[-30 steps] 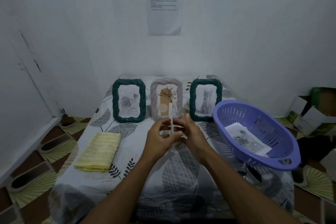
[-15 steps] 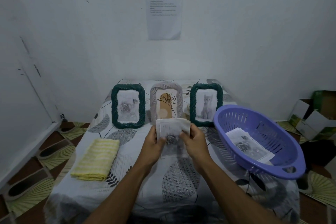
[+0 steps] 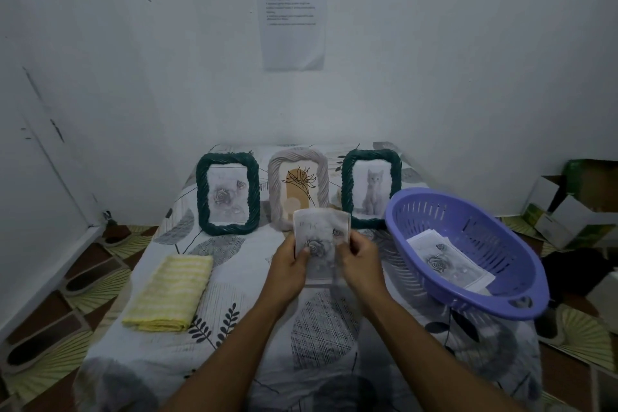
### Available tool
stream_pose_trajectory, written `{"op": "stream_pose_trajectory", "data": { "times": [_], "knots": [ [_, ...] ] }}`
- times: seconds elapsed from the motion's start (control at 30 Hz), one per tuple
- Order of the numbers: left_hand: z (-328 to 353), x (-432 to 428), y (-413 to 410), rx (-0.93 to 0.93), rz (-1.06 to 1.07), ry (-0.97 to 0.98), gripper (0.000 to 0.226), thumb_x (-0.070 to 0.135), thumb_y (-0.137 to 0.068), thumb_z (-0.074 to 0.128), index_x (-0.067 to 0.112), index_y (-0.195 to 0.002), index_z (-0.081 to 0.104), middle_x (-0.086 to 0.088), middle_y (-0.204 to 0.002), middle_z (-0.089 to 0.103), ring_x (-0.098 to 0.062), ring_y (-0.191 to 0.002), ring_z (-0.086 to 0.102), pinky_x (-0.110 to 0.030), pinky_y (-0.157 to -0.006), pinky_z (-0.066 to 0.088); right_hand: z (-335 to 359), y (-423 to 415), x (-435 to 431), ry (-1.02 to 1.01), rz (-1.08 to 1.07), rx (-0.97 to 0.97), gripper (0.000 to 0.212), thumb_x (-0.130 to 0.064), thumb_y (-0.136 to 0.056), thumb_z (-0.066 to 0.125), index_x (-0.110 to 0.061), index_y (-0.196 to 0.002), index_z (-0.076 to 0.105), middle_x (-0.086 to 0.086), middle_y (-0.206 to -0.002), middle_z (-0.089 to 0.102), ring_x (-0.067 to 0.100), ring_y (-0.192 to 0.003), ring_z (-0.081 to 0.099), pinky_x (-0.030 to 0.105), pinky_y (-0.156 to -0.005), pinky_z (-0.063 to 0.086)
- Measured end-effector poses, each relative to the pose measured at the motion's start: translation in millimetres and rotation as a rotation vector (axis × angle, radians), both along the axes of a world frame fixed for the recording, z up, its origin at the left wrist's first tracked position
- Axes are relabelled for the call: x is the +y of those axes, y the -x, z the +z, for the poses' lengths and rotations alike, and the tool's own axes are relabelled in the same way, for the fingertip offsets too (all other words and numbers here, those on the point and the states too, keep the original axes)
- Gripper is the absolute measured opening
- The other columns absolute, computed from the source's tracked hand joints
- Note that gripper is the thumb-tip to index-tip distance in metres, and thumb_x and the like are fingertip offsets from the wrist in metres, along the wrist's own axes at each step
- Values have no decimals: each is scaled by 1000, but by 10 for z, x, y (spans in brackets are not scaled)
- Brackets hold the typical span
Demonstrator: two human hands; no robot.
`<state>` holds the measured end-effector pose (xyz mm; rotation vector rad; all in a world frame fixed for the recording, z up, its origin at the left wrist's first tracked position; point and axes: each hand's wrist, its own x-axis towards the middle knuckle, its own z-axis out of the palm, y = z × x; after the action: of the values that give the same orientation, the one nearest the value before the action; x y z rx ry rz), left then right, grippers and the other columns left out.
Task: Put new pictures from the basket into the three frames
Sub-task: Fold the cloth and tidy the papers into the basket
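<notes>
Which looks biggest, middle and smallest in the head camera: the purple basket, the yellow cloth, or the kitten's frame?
1. purple basket
2. yellow cloth
3. kitten's frame
The cloth lies nearer the camera than the frame, so second and third place are unsure.

purple basket [image 3: 521,291], yellow striped cloth [image 3: 170,291]

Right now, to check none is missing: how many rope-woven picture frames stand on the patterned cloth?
3, in a row at the back: dark green rope-woven frame left, beige rope-woven frame middle, second dark green frame right. None seems hidden.
</notes>
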<state>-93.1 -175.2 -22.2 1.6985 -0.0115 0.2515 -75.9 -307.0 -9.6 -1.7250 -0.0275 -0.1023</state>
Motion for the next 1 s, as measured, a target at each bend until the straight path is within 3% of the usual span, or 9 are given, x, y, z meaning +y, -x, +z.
{"op": "stream_pose_trajectory", "data": {
  "times": [0.17, 0.27, 0.37, 0.47, 0.57, 0.67, 0.87, 1.0],
  "knots": [
    [227, -301, -136, 145, -99, 297, 37, 36, -101, 36, 15, -107, 66, -4, -98, 72, -22, -88, 67, -38, -78, 54, 557, -212, -545, 131, -163, -124, 15, -13, -91, 55, -12, -80, 63, 12, -78, 68, 28, -70, 62, 43, -64, 55],
    [237, -671, -224, 187, -122, 152, 31, 43, -95, 46, 17, -97, 62, -3, -92, 65, -20, -81, 59, -31, -65, 50, 764, -391, -1116, 154, -295, -94, 11, -14, -85, 56, -7, -79, 62, 18, -82, 69, 19, -67, 57, 45, -63, 55],
    [297, -1086, -250, 217, -175, -50, 24, 40, -95, 52, 20, -109, 57, 4, -103, 59, -18, -96, 60, -35, -77, 54, 772, -499, -1667, 233, -385, 0, 9, -11, -81, 57, -13, -78, 66, 12, -83, 72, 28, -77, 67, 50, -71, 57],
    [334, -1379, -269, 200, -171, -40, 32, 31, -90, 64, 20, -117, 50, 6, -110, 55, -20, -104, 59, -43, -89, 53, 710, -501, -2017, 384, -349, 88, 19, -3, -79, 58, -19, -76, 68, 11, -84, 72, 33, -81, 69, 51, -75, 58],
    [315, -1527, -332, 211, -167, 37, 37, 13, -89, 63, 17, -123, 47, 2, -110, 55, -25, -100, 63, -47, -84, 57, 611, -520, -2150, 591, -287, 173, 13, -1, -80, 58, -7, -84, 69, 16, -87, 70, 30, -82, 64, 37, -74, 54],
    [310, -1559, -367, 188, -162, 67, 40, 8, -90, 62, 19, -125, 47, 2, -106, 59, -27, -96, 65, -45, -76, 60, 552, -578, -2123, 689, -251, 223, 14, -2, -81, 57, 3, -89, 66, 23, -89, 67, 34, -87, 64, 38, -72, 51],
    [316, -1570, -390, 186, -172, 76, 44, 6, -90, 61, 17, -130, 47, 0, -104, 60, -25, -93, 66, -43, -72, 61, 360, -646, -2099, 850, -230, 331, 16, -11, -87, 61, -2, -100, 65, 17, -99, 66, 34, -97, 63, 31, -70, 44],
    [277, -1575, -360, 167, -186, 97, 45, 6, -91, 61, 18, -131, 45, -2, -104, 59, -25, -90, 68, -39, -69, 61, 276, -584, -2097, 1030, -219, 300, 9, -6, -84, 63, -6, -79, 56, 13, -82, 62, 33, -85, 65, 33, -64, 46]
  ]
}}
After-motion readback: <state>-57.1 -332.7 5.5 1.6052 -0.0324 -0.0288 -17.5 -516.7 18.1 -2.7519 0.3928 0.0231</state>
